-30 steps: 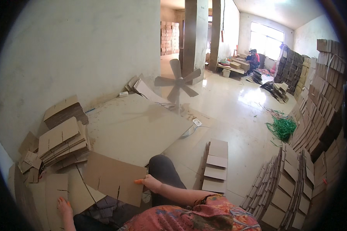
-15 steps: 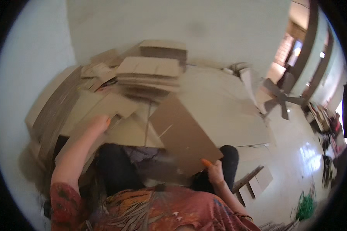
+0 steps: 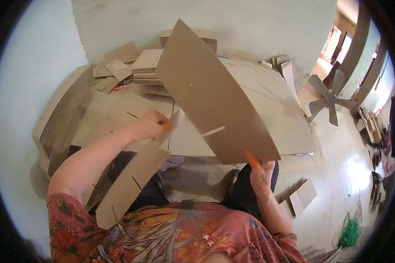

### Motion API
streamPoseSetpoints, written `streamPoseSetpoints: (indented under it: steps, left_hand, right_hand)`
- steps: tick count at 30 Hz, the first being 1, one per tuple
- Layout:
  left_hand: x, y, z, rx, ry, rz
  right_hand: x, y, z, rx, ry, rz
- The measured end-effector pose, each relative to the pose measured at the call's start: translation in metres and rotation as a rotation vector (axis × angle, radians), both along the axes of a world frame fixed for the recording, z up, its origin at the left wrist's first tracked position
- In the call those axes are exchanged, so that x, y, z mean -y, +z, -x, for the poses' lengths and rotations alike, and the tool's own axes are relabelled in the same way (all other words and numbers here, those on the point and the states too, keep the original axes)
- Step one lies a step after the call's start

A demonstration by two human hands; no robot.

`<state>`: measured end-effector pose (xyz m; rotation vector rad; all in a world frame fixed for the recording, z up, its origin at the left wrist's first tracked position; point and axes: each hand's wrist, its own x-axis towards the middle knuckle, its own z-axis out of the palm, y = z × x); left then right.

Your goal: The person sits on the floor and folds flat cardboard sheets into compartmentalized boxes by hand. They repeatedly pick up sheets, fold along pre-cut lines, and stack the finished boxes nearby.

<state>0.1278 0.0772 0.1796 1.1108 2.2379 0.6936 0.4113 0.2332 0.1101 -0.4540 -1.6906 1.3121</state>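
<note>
My right hand [image 3: 261, 174] grips the lower right end of a large brown cardboard sheet [image 3: 217, 96] with two narrow slots. The sheet is raised and slants up over the work surface. My left hand [image 3: 153, 125] is closed, its fingertips pinched at a cardboard piece whose narrow edge shows beside them; my hand and arm hide much of it. Orange coverings show on fingers of both hands. Below the left hand, a slotted cardboard strip [image 3: 131, 188] slopes down across my lap. Whether it joins the pinched piece I cannot tell.
A low pale work surface [image 3: 289, 136] stands before my knees. Stacked cardboard [image 3: 147, 65] sits toward its back, and a tall cardboard stack [image 3: 68, 118] lines the left wall. On the right are a fan [image 3: 331, 100], cardboard pieces [image 3: 303, 197] and green twine [image 3: 350, 230].
My right hand has raised the cardboard sheet, swinging its far end up. My left hand has moved right, toward the sheet. The slotted strip now shows clearly over my lap.
</note>
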Motion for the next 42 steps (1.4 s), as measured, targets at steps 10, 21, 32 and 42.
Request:
streamPoseSetpoints:
  steps: [10, 21, 32, 42]
  left_hand:
    - [-0.027, -0.030, -0.032, 0.011, -0.151, -0.176]
    - [-0.027, -0.048, 0.000, 0.016, -0.113, -0.120]
    - [0.089, -0.151, 0.135, -0.579, 0.343, 0.430]
    - [0.084, -0.136, 0.130, -0.607, 0.362, 0.495]
  right_hand:
    - [-0.027, 0.010, -0.001, -0.012, 0.010, 0.064]
    - [-0.050, -0.078, 0.019, 0.258, 0.047, -0.090]
    - [-0.024, 0.062, 0.054, 0.465, 0.129, -0.780]
    - [-0.027, 0.048, 0.075, 0.786, 0.170, -0.938]
